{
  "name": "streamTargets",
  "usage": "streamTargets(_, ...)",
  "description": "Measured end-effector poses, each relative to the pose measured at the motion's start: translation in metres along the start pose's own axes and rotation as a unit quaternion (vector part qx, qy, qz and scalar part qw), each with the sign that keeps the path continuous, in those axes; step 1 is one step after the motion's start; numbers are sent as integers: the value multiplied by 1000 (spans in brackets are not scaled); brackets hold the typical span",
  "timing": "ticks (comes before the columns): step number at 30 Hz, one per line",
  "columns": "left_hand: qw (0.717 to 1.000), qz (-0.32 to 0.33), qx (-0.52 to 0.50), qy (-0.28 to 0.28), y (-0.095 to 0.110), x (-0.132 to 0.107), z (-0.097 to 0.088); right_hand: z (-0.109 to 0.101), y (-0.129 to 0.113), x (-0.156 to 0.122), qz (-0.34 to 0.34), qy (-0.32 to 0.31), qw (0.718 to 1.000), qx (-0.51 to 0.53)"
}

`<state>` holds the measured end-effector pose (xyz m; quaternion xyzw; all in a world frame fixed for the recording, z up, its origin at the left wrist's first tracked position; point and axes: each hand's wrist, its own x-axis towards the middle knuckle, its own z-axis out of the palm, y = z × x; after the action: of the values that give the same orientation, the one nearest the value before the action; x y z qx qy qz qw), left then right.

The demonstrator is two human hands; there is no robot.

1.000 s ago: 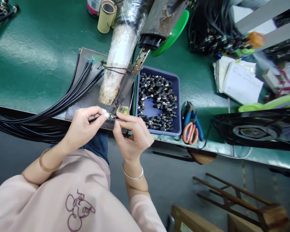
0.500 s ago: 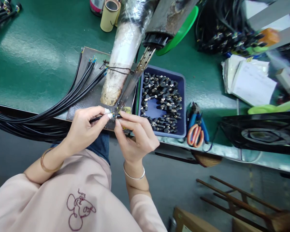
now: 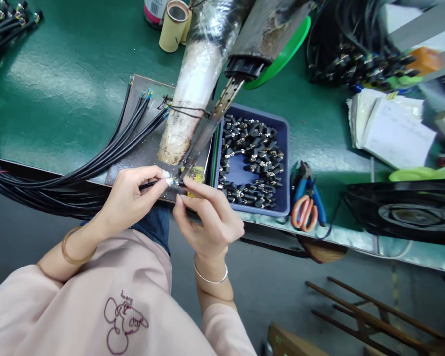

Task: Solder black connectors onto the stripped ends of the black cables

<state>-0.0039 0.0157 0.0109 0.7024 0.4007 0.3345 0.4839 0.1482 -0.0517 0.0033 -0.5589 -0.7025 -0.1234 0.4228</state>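
My left hand [image 3: 135, 195], with white coverings on its fingertips, pinches a black cable [image 3: 147, 186] near its bared, coloured wire ends. The fixed soldering iron [image 3: 203, 136] slants down with its tip close to those wires. A small dark connector [image 3: 181, 183] seems to sit at the wire ends, partly hidden by fingers. My right hand [image 3: 209, 212] is right beside it, thumb and forefinger apart; contact with the connector is hard to make out. Under the hands lies a grey board [image 3: 133, 128] with a yellow patch [image 3: 196, 174].
More black cables [image 3: 96, 163] run across the board from the left. A blue tray [image 3: 286, 163] of small connectors stands right, with pliers [image 3: 304, 207] beside it. A film-wrapped tube [image 3: 189, 84] hangs behind the hands. Papers [image 3: 393, 128] and a black fan-like unit [image 3: 404, 210] lie farther right.
My right thumb has moved down, away from the forefinger, widening the gap. My left hand keeps its pinch on the cable. The whole view has shifted slightly.
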Motion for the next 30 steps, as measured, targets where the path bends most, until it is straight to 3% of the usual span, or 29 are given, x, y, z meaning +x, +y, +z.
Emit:
streamTargets(5, 999, -27, -20, -30, 0, -1, -2, -3, 3, -5, 1, -31, 999, 5)
streamTargets(17, 992, -36, -114, -46, 4, -9, -4, -6, -4, -10, 52, 5, 995, 80)
streamTargets(19, 996, -4, -81, -22, 4, -12, -4, -5, -3, -12, 86, 45, 988, 118)
streamTargets(23, 989, 139, 28, 41, 2, -18, -2, -3, -1, -12, 103, 226, 953, 173)
streamTargets(25, 976, 195, 70, 59, 0, -20, -1, -3, -1, -11, 113, 250, 946, 174)
streamTargets(27, 968, 220, 102, 71, -1, -21, 0, -3, -3, -12, 154, 208, 953, 160)
streamTargets(30, 958, 242, 135, 80, -3, -20, 2, -2, -5, -14, 200, 82, 964, 155)
